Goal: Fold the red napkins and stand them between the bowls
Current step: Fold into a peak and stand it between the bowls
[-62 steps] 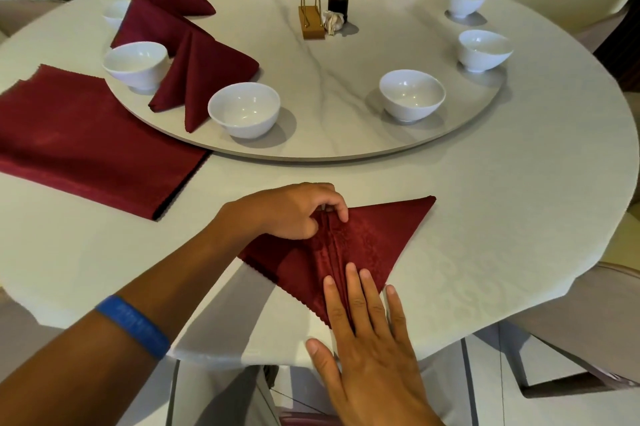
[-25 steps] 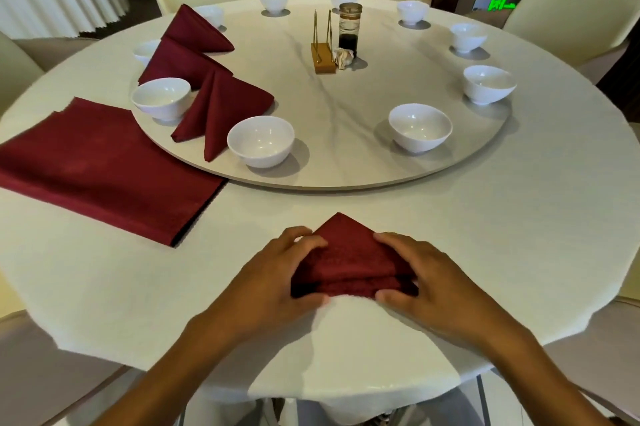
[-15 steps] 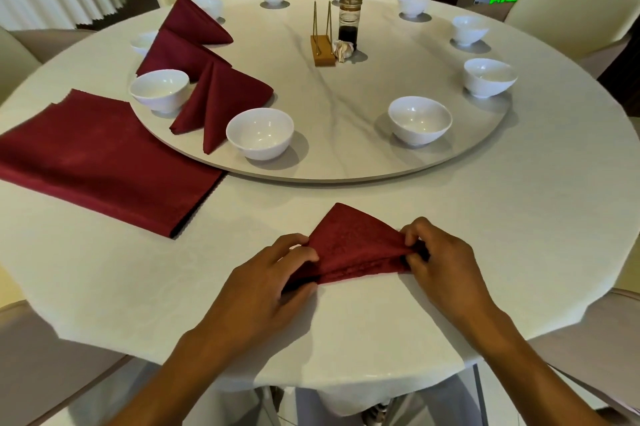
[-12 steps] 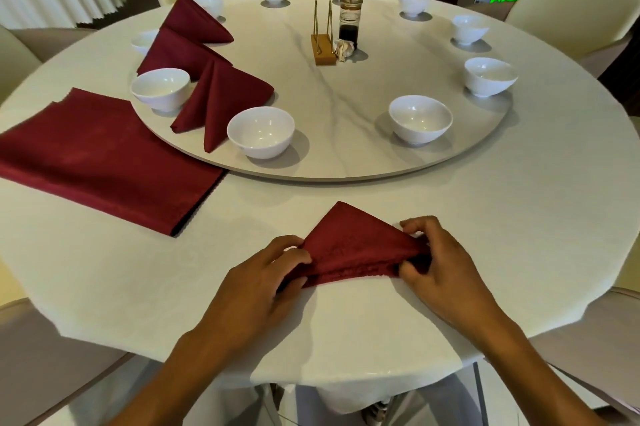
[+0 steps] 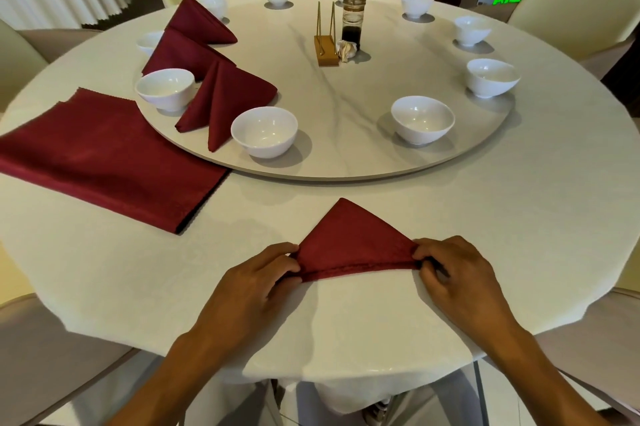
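Stack of flat red napkins (image 5: 104,155) at left of the frame on the bench (image 5: 519,217). Low in the centre, left hand (image 5: 256,283) pinching the folded red napkin (image 5: 349,245) at its left corner, right hand (image 5: 457,276) pinching the right corner. Three folded napkins (image 5: 225,96) standing among white bowls (image 5: 265,131) at upper left.

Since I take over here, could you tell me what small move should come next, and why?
Probably bring the two pinched corners together: the left hand and right hand each pinch an end of the flat dark red triangular cloth napkin, which does not stand yet.
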Motion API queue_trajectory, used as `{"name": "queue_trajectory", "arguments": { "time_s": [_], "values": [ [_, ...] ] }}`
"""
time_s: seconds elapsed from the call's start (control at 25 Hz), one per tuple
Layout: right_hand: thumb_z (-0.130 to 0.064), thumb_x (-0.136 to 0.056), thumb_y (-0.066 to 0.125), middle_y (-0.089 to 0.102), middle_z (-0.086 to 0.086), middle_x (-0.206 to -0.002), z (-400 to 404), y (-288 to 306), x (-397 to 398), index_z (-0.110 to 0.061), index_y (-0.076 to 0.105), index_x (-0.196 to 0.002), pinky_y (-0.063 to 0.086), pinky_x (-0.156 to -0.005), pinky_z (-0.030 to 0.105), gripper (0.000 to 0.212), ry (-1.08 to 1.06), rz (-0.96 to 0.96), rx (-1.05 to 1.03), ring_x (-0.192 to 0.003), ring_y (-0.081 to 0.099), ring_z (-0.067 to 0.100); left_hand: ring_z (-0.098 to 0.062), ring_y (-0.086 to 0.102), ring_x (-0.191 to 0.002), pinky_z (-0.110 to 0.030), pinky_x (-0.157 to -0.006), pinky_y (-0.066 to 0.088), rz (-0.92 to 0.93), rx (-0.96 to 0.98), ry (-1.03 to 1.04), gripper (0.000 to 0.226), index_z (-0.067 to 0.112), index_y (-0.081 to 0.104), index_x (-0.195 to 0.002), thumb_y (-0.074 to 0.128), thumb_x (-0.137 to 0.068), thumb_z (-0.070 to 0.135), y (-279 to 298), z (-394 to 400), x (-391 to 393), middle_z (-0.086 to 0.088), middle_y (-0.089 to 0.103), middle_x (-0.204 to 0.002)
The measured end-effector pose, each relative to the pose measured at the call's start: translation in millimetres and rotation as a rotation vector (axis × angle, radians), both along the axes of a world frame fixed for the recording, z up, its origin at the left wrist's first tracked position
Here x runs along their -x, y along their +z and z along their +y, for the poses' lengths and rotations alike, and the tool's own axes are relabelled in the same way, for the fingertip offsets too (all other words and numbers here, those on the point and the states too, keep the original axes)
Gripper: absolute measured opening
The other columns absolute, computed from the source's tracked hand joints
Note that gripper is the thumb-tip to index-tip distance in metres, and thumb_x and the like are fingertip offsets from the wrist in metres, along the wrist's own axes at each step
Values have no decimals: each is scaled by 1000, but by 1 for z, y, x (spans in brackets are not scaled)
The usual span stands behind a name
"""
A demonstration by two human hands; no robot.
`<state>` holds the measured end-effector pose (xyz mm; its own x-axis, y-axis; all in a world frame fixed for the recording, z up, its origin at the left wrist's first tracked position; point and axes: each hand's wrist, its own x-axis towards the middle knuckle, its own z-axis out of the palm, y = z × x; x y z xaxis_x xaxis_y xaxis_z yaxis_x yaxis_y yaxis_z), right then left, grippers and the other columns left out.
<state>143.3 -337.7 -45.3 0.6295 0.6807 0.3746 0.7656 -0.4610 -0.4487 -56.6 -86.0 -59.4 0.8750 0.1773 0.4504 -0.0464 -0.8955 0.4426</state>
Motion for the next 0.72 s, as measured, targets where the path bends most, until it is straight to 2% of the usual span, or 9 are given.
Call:
{"name": "queue_trajectory", "arguments": {
  "time_s": [0.08, 0.16, 0.28, 0.36, 0.44, 0.48, 0.56, 0.64, 0.72],
  "values": [
    [4, -75, 76, 72, -7, -100, -3, -1, -1, -15, 75, -92, 54, -74, 32, 26, -22, 3, -1, -87, 62, 17, -9, 67, -86, -5, -89, 45, 5, 26, 4, 31, 25, 61, -104, 47, -96, 52, 1, 0, 3, 2, 70, -110],
    [3, -73, 79, 72, -9, -104, -6, -3, -2, -17, 76, -90, 55, -77, 33, 26, -7, -10, 8, -91, 61, 14, -7, 67, -83, -14, -84, 54, 29, 32, 50, 29, 23, 65, -97, 55, -93, 50, 5, -4, 7, 4, 71, -105],
    [1, -73, 79, 72, -8, -104, -9, -4, -1, -16, 77, -90, 51, -79, 28, 23, 19, -29, 1, -92, 58, 9, -14, 64, -84, -32, -72, 58, 114, -174, 170, 26, 19, 68, -86, 55, -93, 40, 19, -18, -7, 4, 69, -96],
    [-11, -79, 72, 73, -8, -101, -11, -3, 0, -16, 77, -91, 52, -80, 27, 15, 27, -40, -9, -88, 62, 11, -23, 63, -103, -35, -87, 53, 110, -210, 208, 34, 15, 66, -99, 43, -96, 39, 28, -26, -36, -4, 67, -110],
    [-23, -84, 57, 74, -6, -97, -14, 6, 4, -16, 77, -92, 47, -87, 21, 22, 8, -56, -25, -84, 66, 16, -27, 49, -131, -43, -107, 40, 172, -266, 177, 48, 12, 58, -130, 34, -99, 38, 26, -30, -63, -9, 53, -142],
    [-26, -85, 51, 74, -3, -97, -14, 12, 8, -15, 76, -93, 42, -91, 20, 28, -18, -74, -48, -85, 66, 17, -28, 44, -138, -47, -111, 37, 220, -330, 140, 54, 12, 51, -140, 29, -99, 39, 19, -31, -72, -8, 46, -150],
    [-25, -88, 44, 73, 1, -108, 3, 27, 18, -12, 74, -102, 38, -100, 23, 35, -65, -104, -91, -98, 62, 16, -27, 45, -138, -50, -109, 39, 307, -371, 89, 58, 12, 46, -145, 24, -99, 40, 2, -28, -75, -6, 44, -152],
    [-23, -95, 40, 64, 5, -130, 44, 40, 30, -11, 66, -124, 32, -111, 28, 40, -41, -83, 33, -120, 55, 17, -24, 43, -139, -49, -110, 39, 304, -324, 75, 57, 14, 42, -147, 22, -101, 41, -9, -24, -74, -4, 42, -153],
    [-29, -105, 26, 34, 5, -157, 91, 35, 41, -15, 36, -150, 13, -121, 32, 48, 16, 29, 281, -145, 30, 19, -24, 36, -142, -51, -113, 31, 280, -283, 43, 56, 13, 34, -150, 18, -104, 41, -11, -22, -71, -6, 37, -155]
  ]
}}
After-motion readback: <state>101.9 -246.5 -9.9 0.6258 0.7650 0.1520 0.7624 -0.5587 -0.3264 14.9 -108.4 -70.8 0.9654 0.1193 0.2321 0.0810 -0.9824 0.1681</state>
